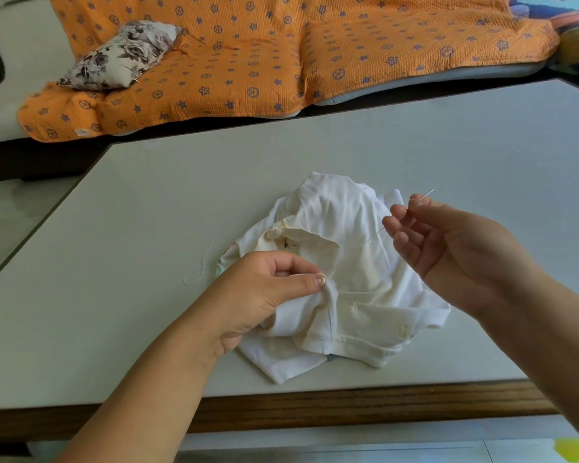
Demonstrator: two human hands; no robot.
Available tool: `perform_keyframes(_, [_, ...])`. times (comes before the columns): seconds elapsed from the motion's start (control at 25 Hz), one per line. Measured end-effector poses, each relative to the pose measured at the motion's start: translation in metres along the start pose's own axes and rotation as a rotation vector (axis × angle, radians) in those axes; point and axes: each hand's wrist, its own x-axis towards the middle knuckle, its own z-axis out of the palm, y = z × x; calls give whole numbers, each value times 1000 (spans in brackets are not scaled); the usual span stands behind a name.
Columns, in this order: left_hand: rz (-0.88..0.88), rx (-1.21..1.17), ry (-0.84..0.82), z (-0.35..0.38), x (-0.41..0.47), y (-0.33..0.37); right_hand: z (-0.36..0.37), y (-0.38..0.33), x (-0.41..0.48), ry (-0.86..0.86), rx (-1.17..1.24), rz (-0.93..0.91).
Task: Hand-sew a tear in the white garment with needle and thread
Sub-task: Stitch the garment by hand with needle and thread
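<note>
Fingers of left hand (254,295) pinching white garment (365,279) fold, right hand (458,255) pinching needle (427,194), other fingers spread

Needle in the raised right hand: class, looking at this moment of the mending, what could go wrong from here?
1. The right hand pinches the needle only at its fingertips, one end bare; it could slip or prick.
2. The thin thread running toward the white garment might snag or knot.
3. The left hand pinches a bunched fold, so a stitch may catch extra layers.
</note>
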Motion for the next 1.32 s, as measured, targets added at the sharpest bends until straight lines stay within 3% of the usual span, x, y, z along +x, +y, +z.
perform_keyframes(0.24, [-4,18,24,0,0,0,3,7,-3,-54,-102,-45])
perform_keyframes(0.44, [11,-55,41,-3,1,0,13,19,-28,-291,-502,92])
perform_keyframes(0.68, [26,-76,35,-4,-1,3,14,33,-39,-301,-823,129])
perform_keyframes(1.32, [23,-145,51,-4,-2,6,17,39,-37,-266,-918,104])
